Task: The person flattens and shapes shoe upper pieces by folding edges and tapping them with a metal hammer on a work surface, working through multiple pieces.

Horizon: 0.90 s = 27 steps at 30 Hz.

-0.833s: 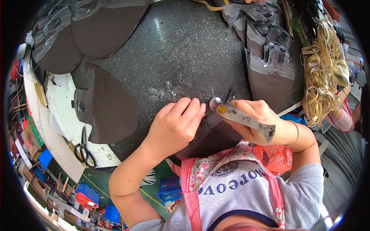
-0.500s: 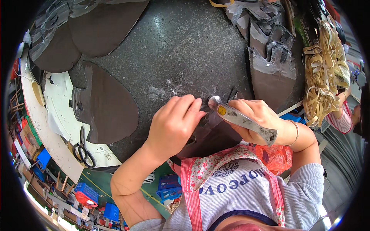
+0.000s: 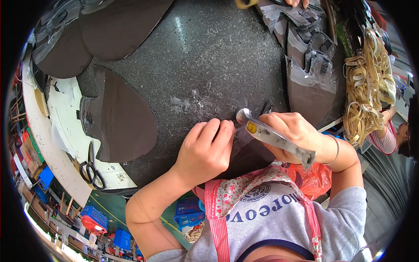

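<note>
Right hand (image 3: pixel 292 135) has a closed grip on a metal hammer (image 3: pixel 279 140), the kind with a round face at one end and a flared tail at the other. The round face is just beside the left fingertips, and the tail points down toward the person's right forearm. Left hand (image 3: pixel 207 150) has its fingers bent and bunched close together, tips down by the edge of a dark sheet (image 3: pixel 248 158); can't tell if it's actually pinching anything, since the knuckles cover that bit. The sheet lies partly under both hands, on the near side of the speckled black tabletop (image 3: pixel 214 65), right up by the pink checked apron (image 3: pixel 220 198). Off to the left there's a big rounded brown piece (image 3: pixel 126 120) lying flat, with black scissors (image 3: pixel 91 170) just below it on a white board (image 3: pixel 67 105). More brown pieces (image 3: pixel 124 32) overlap at upper left, and a pile of grey-smeared ones (image 3: pixel 310 94) sits on the right, near a big tangle of tan bands (image 3: pixel 366 87). Somebody else's fingers (image 3: pixel 298 2) poke in at the top edge.
</note>
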Tool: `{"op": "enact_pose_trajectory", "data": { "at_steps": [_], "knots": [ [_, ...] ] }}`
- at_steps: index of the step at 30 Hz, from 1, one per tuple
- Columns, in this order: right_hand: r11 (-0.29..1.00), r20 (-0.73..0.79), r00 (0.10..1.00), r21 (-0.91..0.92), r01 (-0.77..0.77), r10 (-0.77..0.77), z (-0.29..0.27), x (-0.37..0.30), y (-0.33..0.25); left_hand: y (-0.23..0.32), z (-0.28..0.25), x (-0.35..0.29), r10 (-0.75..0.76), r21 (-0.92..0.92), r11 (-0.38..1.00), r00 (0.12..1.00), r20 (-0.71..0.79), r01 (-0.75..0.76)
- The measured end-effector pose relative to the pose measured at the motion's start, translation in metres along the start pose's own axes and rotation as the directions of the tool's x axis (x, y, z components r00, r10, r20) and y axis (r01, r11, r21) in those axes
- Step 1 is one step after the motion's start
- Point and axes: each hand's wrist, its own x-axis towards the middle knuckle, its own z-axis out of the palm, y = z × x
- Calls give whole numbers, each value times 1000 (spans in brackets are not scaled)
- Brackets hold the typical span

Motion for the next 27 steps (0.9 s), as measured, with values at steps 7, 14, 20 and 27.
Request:
{"op": "enact_pose_trajectory", "data": {
  "at_steps": [7,14,20,27],
  "knots": [
    [998,55,997,-36,54,-52,-1,8,-2,-4,-6,1,21,-3,1000,998,53,-21],
    [996,119,993,-80,29,-19,-3,11,-2,1,-15,-8,-513,-422,733,841,172,533],
    [995,82,996,-86,44,-37,-2,14,-5,3,-11,-14,-365,-300,884,930,32,358],
    [991,86,992,-95,98,-90,-7,18,-8,12,-11,-15,-213,-95,972,977,35,215]
  ]
}}
